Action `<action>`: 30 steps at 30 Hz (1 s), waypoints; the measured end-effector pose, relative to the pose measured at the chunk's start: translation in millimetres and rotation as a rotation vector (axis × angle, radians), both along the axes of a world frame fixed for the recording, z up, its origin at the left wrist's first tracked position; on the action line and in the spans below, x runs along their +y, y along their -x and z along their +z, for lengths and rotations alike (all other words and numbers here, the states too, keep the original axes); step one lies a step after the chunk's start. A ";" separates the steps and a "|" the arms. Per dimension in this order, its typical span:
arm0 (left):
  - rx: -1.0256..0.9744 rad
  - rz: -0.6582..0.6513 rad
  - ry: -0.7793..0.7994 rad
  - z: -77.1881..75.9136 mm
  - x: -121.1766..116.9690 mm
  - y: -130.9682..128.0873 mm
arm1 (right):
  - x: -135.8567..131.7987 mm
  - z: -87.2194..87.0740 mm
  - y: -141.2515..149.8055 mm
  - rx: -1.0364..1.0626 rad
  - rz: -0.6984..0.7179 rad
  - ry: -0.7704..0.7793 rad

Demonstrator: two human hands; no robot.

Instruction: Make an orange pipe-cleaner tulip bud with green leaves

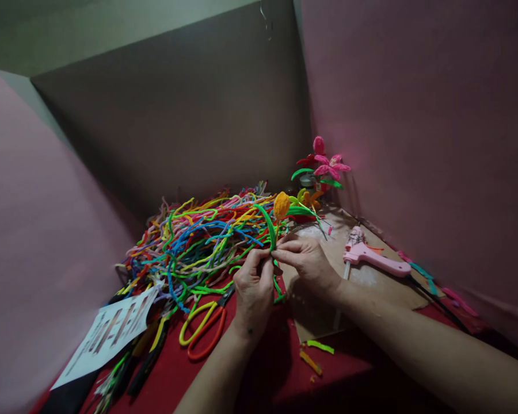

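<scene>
My left hand [254,284] and my right hand [308,264] meet over the front of the table, fingertips pinched together. Between them stands a pipe cleaner flower [281,206] with an orange-yellow bud on a thin stem. A curved green leaf [266,223] rises beside the stem, and both hands close on the place where leaf and stem come together. Green pipe cleaner also hangs below the fingers. The exact grip of each fingertip is partly hidden.
A heap of coloured pipe cleaners [207,241] spreads at left. Scissors [205,328], pliers [151,351] and a printed sheet [107,333] lie nearer. A pink glue gun [373,257] rests on a board [315,319]. Finished pink flowers [330,167] stand behind. Offcuts [319,346] lie in front.
</scene>
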State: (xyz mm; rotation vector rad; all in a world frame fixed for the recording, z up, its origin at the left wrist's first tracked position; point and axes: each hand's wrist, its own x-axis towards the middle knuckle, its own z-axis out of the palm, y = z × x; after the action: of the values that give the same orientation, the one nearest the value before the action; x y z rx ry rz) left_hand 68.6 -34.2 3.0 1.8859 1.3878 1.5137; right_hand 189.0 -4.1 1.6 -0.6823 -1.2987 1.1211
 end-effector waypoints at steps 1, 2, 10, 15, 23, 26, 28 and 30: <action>0.030 0.013 -0.019 -0.3 -0.1 0.0 | -0.2 -0.1 0.3 -0.005 -0.009 -0.006; 0.063 0.024 -0.038 -0.7 -0.2 0.0 | -0.4 -0.5 0.5 -0.013 -0.024 -0.013; 0.313 0.014 -0.239 -6.2 2.3 4.1 | -1.5 -2.5 0.9 -0.104 -0.110 -0.063; 0.276 0.026 -0.256 -7.7 3.8 8.4 | -2.2 -2.5 1.2 -0.172 -0.145 -0.196; 0.100 0.042 -0.179 -11.3 3.3 9.2 | -4.0 -2.7 -1.3 -0.273 -0.206 -0.360; 0.052 0.021 -0.146 -11.7 2.2 7.9 | -4.5 -0.8 -0.4 -0.229 -0.165 -0.289; -0.014 0.002 -0.114 -10.9 1.2 6.4 | -3.9 0.8 0.1 -0.150 -0.080 -0.215; -0.097 -0.021 -0.073 -8.9 0.0 4.3 | -2.7 2.1 0.4 -0.057 0.002 -0.125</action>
State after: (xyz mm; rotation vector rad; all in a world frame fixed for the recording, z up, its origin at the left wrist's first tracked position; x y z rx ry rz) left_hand 64.4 -34.2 -5.9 1.8367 1.2829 1.6430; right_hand 188.5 -6.9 3.7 -0.6235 -1.4057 1.0194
